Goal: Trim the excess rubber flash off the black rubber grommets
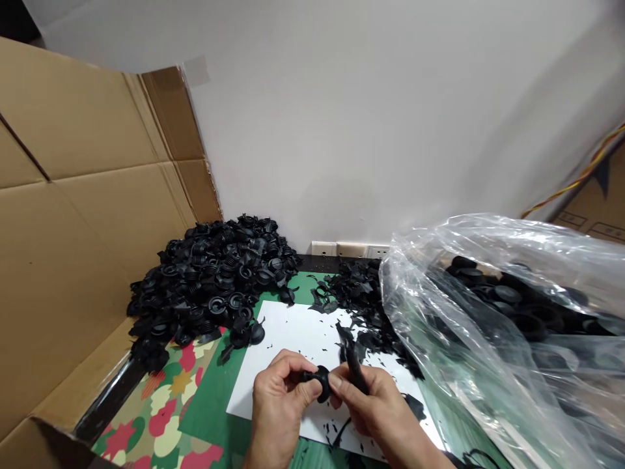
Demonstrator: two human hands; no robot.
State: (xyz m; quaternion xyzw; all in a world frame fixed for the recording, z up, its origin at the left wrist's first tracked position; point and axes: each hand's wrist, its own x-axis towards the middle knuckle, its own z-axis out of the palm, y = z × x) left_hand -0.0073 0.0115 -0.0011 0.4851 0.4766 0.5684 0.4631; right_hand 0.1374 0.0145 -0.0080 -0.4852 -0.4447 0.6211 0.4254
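Observation:
My left hand (278, 397) is closed around a small black rubber part (319, 380), held over a white sheet (297, 332). My right hand (375, 404) pinches the same part from the right and also grips a thin dark tool (352, 361) whose tip points up and away. A big heap of black rubber parts (215, 280) lies to the left behind the sheet. Black trimmings (364, 306) are scattered past the sheet's far right corner.
A clear plastic bag (488, 326) holding more black parts fills the right side. Cardboard flaps (83, 215) wall off the left. A green mat and a flower-patterned cloth (161, 410) cover the table. Wall sockets (349, 249) sit at the back.

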